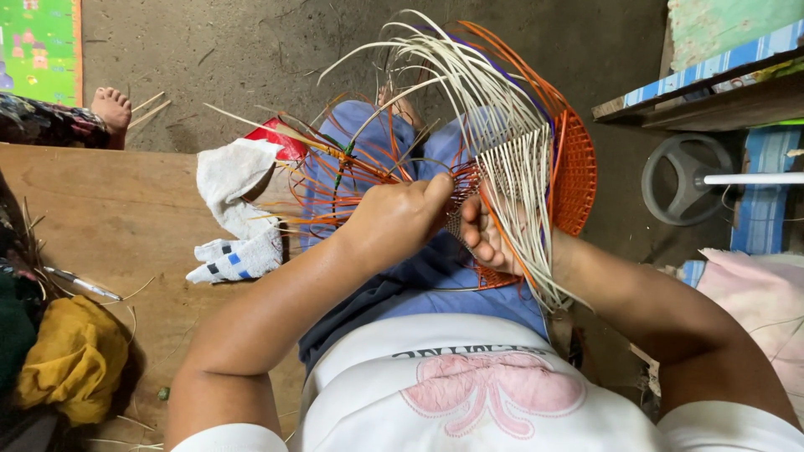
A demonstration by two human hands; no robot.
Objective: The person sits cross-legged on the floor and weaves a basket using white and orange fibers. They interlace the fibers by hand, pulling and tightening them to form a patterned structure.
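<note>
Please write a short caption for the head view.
Both hands, left and right, weave white strips into an orange basket.

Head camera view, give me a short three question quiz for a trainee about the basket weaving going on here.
1. True or false: both hands touch the half-woven basket.
2. What colour are the long loose strips fanning up from the basket? A) white B) green C) black
3. What lies on the wooden board just left of the left hand?

Key
1. True: the left hand and right hand both pinch the weave.
2. A
3. A white cloth above a white and blue sock.
</note>
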